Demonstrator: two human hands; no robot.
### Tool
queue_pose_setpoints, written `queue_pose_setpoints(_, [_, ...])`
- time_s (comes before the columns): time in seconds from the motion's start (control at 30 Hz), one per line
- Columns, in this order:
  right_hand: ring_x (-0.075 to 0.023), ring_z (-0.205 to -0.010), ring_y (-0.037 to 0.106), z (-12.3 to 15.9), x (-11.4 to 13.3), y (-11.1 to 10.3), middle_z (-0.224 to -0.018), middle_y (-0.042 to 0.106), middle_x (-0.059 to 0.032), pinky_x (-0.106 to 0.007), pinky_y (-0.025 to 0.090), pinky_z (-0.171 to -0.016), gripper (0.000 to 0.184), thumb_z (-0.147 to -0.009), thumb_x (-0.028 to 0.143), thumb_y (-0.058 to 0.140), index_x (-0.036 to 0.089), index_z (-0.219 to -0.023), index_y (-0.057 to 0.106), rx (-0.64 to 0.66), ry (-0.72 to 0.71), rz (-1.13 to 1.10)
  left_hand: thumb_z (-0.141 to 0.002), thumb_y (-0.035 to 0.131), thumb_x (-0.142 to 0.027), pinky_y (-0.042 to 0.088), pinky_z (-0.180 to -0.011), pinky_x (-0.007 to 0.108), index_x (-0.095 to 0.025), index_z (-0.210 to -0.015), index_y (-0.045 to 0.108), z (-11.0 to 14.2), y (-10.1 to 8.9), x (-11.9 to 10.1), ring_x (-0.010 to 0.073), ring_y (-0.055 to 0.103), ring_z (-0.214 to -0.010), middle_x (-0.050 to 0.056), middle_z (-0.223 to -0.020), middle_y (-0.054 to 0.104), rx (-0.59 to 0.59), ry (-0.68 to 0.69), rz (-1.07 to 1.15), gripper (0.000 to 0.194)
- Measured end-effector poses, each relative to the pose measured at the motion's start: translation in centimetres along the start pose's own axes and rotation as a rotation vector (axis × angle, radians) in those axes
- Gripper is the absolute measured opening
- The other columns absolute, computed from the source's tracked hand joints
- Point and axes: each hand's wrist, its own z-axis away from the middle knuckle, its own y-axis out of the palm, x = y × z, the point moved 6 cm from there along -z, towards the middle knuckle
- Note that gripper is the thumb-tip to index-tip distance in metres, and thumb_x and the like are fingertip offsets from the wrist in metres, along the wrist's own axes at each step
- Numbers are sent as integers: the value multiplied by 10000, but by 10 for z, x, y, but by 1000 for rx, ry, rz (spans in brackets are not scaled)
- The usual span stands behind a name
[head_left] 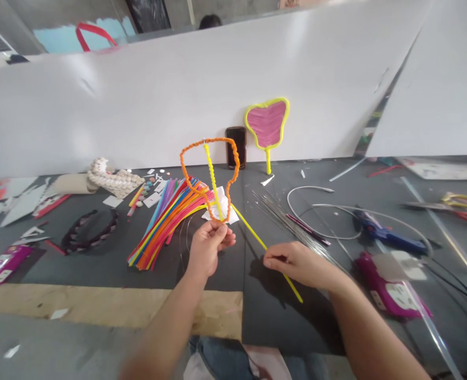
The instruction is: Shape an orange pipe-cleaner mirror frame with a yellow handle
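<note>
Item, nearest: denim-clad lap (213, 353) at the bottom edge, both bare forearms rising from it over a grey table (268, 311) with a brown cardboard strip (98, 303) along its near side.

Item: right hand (296, 262), fingers closed in a pinch on a yellow pipe cleaner (270, 253); the strand runs slantwise from below the hand up toward the left hand.

Item: left hand (209, 244), thumb and fingers closed on the base of an orange pipe-cleaner frame (209, 177), held upright above the table. A yellow strand runs up the middle of the frame to its top.

Item, right of the hands: magenta glue gun (383, 287) lying flat; blue glue gun (387, 235) beyond it; thin metal wires (288, 221) fanned between them and the frame; a white wire loop (308, 211).

Item, left of the hands: bundle of multicoloured pipe cleaners (165, 221) lying flat; dark braided headband (88, 232); magenta packet (3, 262) at the far left edge.

Item, farther: cream braided piece (112, 179) among paper scraps.

Item, farthest: finished pink paddle with yellow rim (267, 124) and a dark phone (236, 146), both leaning on the white partition (138, 105).
</note>
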Motion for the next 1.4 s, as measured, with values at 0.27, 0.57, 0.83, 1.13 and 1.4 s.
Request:
queue_pose_setpoints(0.27, [-128, -546, 569, 4, -20, -16, -648, 616, 4, -233, 399, -539, 347, -868, 434, 433, 208, -1030, 641, -132, 141, -40, -616, 756, -406, 496, -513, 199, -135, -720, 599, -7, -6, 6, 58, 533, -518, 9, -682, 635, -53, -16, 44, 330])
queue_pose_setpoints(0.57, [-211, -863, 625, -83, -14, -5, -932, 678, -109, -271, 417, -685, 336, -885, 424, 419, 168, -905, 637, -269, 324, 488, -616, 727, -421, 476, -501, 203, -136, -741, 569, -13, -14, 3, 64, 532, -506, 29, -713, 660, -133, 72, 19, 349])
queue_pose_setpoints(0.83, [-273, -924, 639, -104, -15, 2, -957, 677, -190, -319, 442, -741, 200, -833, 220, 491, 112, -868, 655, -210, 429, 489, -709, 629, -391, 472, -498, 211, -138, -757, 554, -17, -18, 2, 74, 527, -503, 26, -700, 643, -144, 199, -158, 268])
queue_pose_setpoints(1.13, [-93, -623, 570, -55, -22, -6, -827, 629, -36, -205, 411, -540, 128, -886, 259, 399, 185, -886, 503, -425, 236, -270, -768, 572, -382, 277, -367, 139, -181, -789, 449, -15, -14, 5, 31, 364, -393, -42, -624, 574, -96, 196, -162, 237])
queue_pose_setpoints(1.4, [-36, -456, 285, -31, -33, -16, -561, 376, 73, -136, 190, -366, 303, -671, 280, 736, 177, -926, 608, -584, 28, -1440, -696, 681, -381, 131, -367, 131, -178, -716, 414, 8, 24, 16, 0, 212, -368, -69, -550, 513, 255, -140, 26, 336])
